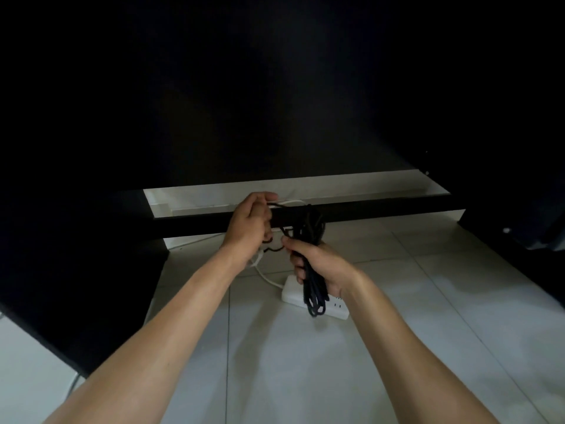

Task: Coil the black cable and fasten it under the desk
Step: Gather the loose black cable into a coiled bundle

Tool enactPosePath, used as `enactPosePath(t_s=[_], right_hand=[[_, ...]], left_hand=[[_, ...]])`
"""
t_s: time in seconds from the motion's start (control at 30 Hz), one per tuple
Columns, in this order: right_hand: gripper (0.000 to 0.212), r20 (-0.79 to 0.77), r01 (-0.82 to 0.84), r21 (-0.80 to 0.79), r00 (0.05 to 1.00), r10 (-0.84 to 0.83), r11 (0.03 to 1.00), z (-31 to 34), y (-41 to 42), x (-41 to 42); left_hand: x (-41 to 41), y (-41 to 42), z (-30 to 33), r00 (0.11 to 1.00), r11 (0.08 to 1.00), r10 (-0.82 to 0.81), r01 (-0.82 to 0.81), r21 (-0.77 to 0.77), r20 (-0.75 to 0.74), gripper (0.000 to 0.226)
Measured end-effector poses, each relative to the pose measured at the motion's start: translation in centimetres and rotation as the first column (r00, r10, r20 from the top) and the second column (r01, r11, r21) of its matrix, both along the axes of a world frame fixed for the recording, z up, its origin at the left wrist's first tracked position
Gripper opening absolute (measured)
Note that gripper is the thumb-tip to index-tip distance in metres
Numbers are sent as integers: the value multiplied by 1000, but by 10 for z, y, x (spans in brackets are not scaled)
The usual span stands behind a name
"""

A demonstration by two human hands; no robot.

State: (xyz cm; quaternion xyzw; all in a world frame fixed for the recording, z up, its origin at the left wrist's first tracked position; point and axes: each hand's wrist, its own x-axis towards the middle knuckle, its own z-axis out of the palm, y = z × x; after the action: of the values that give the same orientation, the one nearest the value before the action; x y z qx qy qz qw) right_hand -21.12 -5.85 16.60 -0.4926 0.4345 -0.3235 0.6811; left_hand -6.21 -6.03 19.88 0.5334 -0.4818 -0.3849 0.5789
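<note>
The black cable (312, 289) is gathered into a long bundle of loops. My right hand (318, 264) is closed around the middle of the bundle, whose lower loops hang over the power strip. The bundle's top end rises in front of the desk's black crossbar (382, 211). My left hand (249, 223) is at the crossbar, fingers curled on a thin black strand that runs to the bundle. A white tie or cord (256, 258) hangs below my left wrist. The dark underside of the desk (275, 87) fills the upper view.
A white power strip (336, 307) lies on the pale tiled floor (305, 362), with a white cord (269, 278) leading left from it. Black desk panels stand at the left (76, 270) and at the far right. A white wall base shows behind the crossbar.
</note>
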Motion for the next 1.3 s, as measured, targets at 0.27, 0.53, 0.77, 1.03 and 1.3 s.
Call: enactPosePath(t_s=[0.27, 0.53, 0.77, 1.03, 1.3], right_hand=[[15, 290, 466, 289, 790, -540, 836, 1, -15, -18], [14, 350, 551, 134, 751, -560, 823, 12, -18, -13], [29, 302, 463, -4, 845, -440, 886, 1, -13, 6], [26, 424, 399, 35, 824, -375, 916, 0, 1, 24], [18, 349, 457, 3, 833, -429, 890, 3, 4, 35]], left_hand=[[18, 6, -10, 992, 976, -122, 114, 186, 31, 27], [-1, 18, -24, 902, 943, -269, 176, 282, 337, 28], [-23, 11, -20, 810, 990, -137, 128, 56, 570, 19], [-23, 11, -20, 793, 996, 63, -92, 18, 606, 28], [-24, 12, -13, 834, 988, 34, -112, 109, 550, 22]])
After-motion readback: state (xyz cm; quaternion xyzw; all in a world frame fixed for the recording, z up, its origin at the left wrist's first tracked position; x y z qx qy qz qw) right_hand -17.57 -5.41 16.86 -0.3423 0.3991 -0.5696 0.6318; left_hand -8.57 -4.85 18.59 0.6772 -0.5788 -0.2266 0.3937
